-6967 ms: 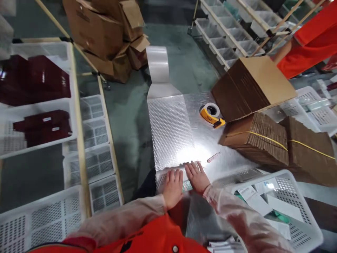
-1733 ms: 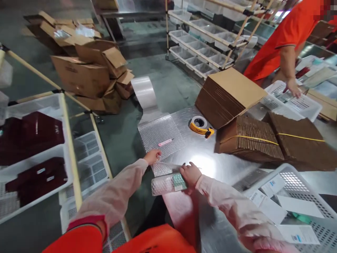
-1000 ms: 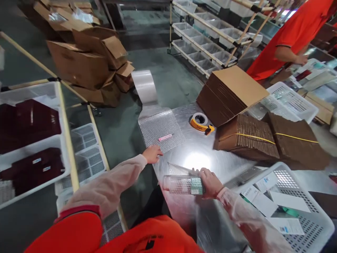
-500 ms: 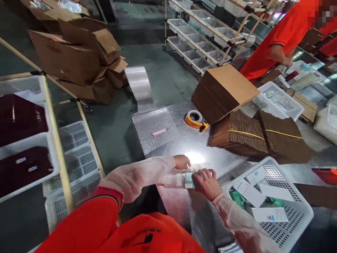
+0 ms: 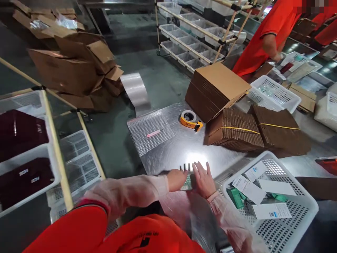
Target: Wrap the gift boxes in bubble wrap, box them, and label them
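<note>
A small green-and-white patterned box (image 5: pixel 186 183) lies at the near edge of the metal table, between my two hands. Bubble wrap appears to be around it, though my hands cover most of it. My left hand (image 5: pixel 177 180) is curled over the box's left end, its fingertips partly hidden. At the right end, my right hand (image 5: pixel 204 180) presses against it with fingers stretched out and apart. Farther left on the table lies a flat sheet of bubble wrap (image 5: pixel 139 140) with a pink strip (image 5: pixel 153 133) on it.
An orange tape dispenser (image 5: pixel 191 121) sits beyond my hands, beside stacked cardboard (image 5: pixel 216 88) and strapped cartons (image 5: pixel 237 128). To the right, a white basket (image 5: pixel 302 196) holds several white-and-green boxes. A crate rack (image 5: pixel 56 158) stands left. A co-worker (image 5: pixel 273 35) works at the far right.
The bubble wrap that stretched left of the green box is now gathered at it. My left hand has come down and right onto the box; my right hand's fingers have straightened.
</note>
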Action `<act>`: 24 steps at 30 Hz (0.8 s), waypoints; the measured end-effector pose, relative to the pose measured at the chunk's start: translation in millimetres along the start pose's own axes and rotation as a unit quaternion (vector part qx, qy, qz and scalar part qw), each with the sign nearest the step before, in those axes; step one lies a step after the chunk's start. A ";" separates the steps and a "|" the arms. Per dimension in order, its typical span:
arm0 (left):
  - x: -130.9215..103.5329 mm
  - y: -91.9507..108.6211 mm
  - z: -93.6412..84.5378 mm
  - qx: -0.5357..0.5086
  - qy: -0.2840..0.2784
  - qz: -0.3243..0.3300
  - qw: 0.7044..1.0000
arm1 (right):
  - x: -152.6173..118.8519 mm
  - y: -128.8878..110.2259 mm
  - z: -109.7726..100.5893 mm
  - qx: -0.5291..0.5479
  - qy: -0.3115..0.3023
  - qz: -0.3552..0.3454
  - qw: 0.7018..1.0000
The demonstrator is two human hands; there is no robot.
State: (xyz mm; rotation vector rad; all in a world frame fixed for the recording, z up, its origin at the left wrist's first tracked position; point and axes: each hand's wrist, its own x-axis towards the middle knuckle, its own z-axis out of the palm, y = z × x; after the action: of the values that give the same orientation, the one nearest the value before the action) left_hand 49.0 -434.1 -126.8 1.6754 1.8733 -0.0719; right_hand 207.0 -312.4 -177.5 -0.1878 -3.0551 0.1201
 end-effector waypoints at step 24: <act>203.7 -124.1 -131.7 0.055 0.189 -0.072 0.978 | -20.3 -37.9 35.7 0.010 0.092 0.252 0.963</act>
State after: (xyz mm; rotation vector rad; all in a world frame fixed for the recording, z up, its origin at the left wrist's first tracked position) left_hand -118.9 -222.1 -160.2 1.7166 2.3098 0.0921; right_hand 219.6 -355.0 -211.3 -0.9152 -2.7477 0.1504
